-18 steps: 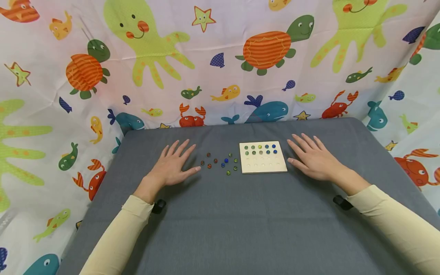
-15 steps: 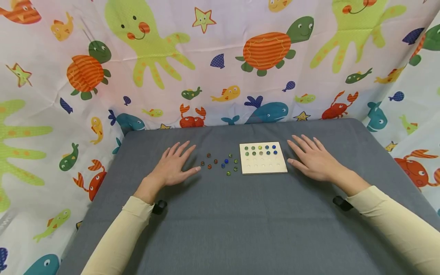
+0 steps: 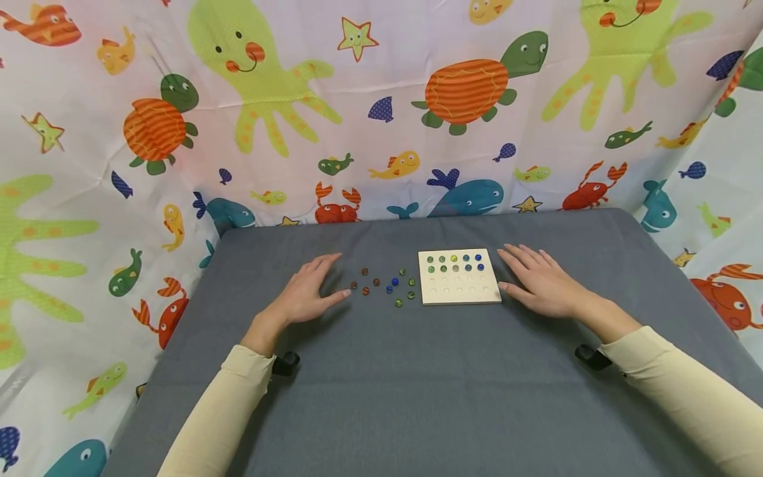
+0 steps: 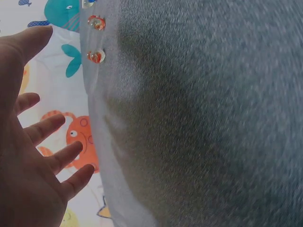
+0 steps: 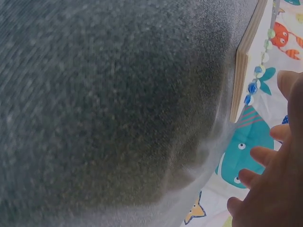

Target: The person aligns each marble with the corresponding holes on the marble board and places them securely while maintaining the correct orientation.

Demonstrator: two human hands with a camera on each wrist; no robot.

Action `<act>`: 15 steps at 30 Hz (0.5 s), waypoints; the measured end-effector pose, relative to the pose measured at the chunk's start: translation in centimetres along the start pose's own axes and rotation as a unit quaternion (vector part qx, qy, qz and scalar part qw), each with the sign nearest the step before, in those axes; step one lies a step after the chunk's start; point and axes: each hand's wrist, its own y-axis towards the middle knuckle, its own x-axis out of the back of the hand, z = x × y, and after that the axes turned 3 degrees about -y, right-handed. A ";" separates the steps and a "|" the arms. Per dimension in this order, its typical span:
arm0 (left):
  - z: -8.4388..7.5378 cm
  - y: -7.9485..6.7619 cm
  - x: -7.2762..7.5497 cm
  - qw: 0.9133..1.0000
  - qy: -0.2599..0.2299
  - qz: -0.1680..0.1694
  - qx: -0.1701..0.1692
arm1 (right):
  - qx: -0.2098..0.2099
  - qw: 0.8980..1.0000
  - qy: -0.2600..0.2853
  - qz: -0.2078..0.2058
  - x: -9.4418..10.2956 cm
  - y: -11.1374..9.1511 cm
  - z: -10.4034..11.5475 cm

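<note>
My left hand (image 3: 304, 295) hovers over the cloth with relaxed fingers and holds nothing, just left of several loose marbles. Nearest its thumb are reddish-brown marbles (image 3: 365, 291); two of them also show past the thumb in the left wrist view. Farther right lie two blue marbles (image 3: 395, 282) and several green ones (image 3: 411, 295). A pale wooden board (image 3: 459, 293) with rows of round hollows has green, yellow and blue marbles (image 3: 478, 258) in its two far rows; the two near rows are bare. My right hand (image 3: 542, 285), fingers extended, hovers right beside the board's right edge, holding nothing.
A grey cloth (image 3: 381, 384) covers the table. Behind it and along both sides hangs a white curtain (image 3: 381, 165) printed with sea animals. Each wrist carries a black camera mount (image 3: 287, 364).
The fingers of my left hand have drawn closer together as it turned slightly sideways. My right hand has lowered its fingers a little. Marbles and board stay put; the head view shifted slightly.
</note>
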 end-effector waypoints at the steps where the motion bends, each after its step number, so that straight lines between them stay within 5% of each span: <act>1: 0.0 0.1 -0.1 1.000 -0.005 -0.001 0.000 | 0.000 1.000 0.002 -0.001 -0.1 0.0 0.0; 8: -0.2 0.3 -0.2 0.999 -0.031 -0.005 0.010 | 0.007 1.000 0.021 -0.008 -0.4 0.2 0.1; 15: -0.1 0.5 -0.4 0.997 -0.081 -0.001 -0.019 | 0.008 0.999 0.050 -0.012 -0.9 0.3 0.1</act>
